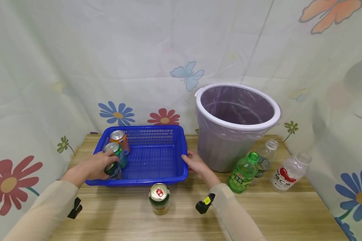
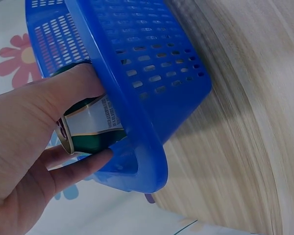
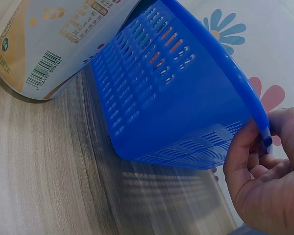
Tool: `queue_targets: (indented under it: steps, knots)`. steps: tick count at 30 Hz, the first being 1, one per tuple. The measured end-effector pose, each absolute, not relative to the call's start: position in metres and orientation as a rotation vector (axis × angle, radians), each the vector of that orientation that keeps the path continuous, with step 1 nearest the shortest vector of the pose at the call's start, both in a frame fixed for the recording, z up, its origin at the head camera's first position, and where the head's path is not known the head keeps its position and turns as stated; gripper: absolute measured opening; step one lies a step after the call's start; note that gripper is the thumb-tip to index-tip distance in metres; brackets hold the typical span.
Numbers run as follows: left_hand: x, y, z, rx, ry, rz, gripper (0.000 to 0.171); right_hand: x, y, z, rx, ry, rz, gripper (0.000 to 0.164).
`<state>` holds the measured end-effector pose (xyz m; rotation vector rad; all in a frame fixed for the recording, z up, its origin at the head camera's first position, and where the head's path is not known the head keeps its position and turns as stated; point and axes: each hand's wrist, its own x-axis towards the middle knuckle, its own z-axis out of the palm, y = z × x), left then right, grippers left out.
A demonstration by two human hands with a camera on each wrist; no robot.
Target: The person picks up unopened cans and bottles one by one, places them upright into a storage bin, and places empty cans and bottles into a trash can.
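Note:
A blue plastic basket (image 1: 151, 128) stands on the wooden table. Inside its left end, my left hand (image 1: 94, 167) grips a dark green can (image 1: 114, 171), thumb on one side and fingers on the other; the left wrist view shows this can (image 2: 94, 125) close to the basket wall. Behind it in the basket stand a green can (image 1: 120, 157) and an orange can (image 1: 124, 144). At the basket's right end my right hand (image 1: 197, 164) pinches the rim, clearly seen in the right wrist view. In front of the basket a green and gold can (image 1: 160, 199) stands upright.
A grey bin (image 1: 223, 150) with a white rim and a purple liner stands right of the basket. Beside it are a green bottle (image 1: 242, 174), a clear bottle (image 1: 266, 155) and a clear bottle with a red and white label (image 1: 289, 172). A printed curtain hangs behind.

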<state>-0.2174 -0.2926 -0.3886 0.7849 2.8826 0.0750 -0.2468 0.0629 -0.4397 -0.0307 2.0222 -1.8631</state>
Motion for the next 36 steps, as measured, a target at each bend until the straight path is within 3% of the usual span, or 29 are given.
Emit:
queue_targets:
  steps: [6,20,29,36]
  knots:
    - [-0.218,-0.292,-0.391,0.815,2.879,0.059,0.052,-0.263,0.063,-0.465,0.020,2.031,-1.878,0.033]
    - [-0.220,-0.291,-0.395,0.827,2.892,0.052,0.055,-0.263,0.064,-0.463,0.004,2.014,-1.883,0.035]
    - [-0.219,-0.293,-0.398,0.845,2.905,0.084,0.054,-0.248,0.062,-0.439,-0.022,2.010,-1.867,0.036]
    - [-0.218,-0.295,-0.399,0.836,2.900,0.120,0.054,-0.257,0.064,-0.455,-0.004,2.007,-1.881,0.035]
